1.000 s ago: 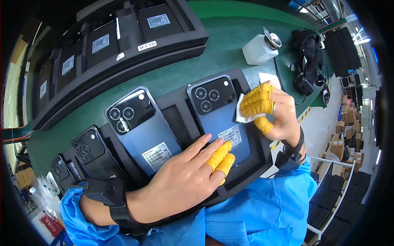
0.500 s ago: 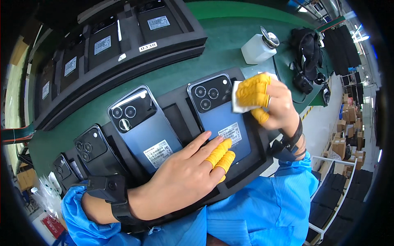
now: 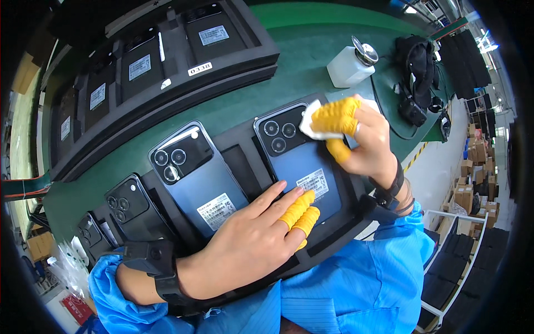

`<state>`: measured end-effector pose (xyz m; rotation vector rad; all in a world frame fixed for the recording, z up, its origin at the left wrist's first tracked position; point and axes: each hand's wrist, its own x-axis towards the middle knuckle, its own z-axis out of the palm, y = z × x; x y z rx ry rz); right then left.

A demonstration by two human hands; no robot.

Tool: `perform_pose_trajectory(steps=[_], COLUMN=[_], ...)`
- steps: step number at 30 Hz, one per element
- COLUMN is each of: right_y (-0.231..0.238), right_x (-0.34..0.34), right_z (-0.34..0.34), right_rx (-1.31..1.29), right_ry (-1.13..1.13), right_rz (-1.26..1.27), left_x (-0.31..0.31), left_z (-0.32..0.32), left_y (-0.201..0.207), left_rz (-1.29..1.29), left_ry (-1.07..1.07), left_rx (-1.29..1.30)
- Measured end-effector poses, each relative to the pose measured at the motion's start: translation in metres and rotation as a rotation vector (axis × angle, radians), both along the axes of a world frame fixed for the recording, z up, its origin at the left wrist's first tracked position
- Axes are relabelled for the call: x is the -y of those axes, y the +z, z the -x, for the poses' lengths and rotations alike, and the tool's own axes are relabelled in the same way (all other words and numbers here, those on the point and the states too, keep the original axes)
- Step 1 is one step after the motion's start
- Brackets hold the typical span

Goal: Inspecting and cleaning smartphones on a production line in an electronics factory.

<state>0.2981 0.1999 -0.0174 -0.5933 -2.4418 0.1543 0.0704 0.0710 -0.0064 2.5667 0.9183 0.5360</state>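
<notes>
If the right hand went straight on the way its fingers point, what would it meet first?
Probably the nearest lens on the rightmost phone, met by the white cloth that the right hand holds; depth there is hard to judge.

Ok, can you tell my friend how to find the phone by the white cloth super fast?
At the green table, find the black foam tray nearest the person. Rightmost in its row is a blue-backed smartphone. Unlike the other smartphones, it has a white cloth, pinched in the right hand, at its upper right corner.
</notes>
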Motion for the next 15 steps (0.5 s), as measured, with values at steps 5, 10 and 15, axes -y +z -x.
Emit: perform_pose_trajectory(steps=[5, 10, 15], right_y=[0.012, 0.023, 0.012], right_x=[0.021, 0.003, -0.014], right_z=[-0.013, -0.003, 0.028], right_rx=[0.005, -0.074, 0.053], right_ry=[0.155, -0.028, 0.129], right_rz=[0.154, -0.046, -0.033], left_x=[0.001, 0.001, -0.001], left_z=[-0.001, 0.0, 0.001], left_y=[-0.004, -0.004, -0.002], left_rz=[0.026, 0.01, 0.001], left_ry=[0.005, -0.006, -0.007], left_rx=[0.086, 0.099, 0.1])
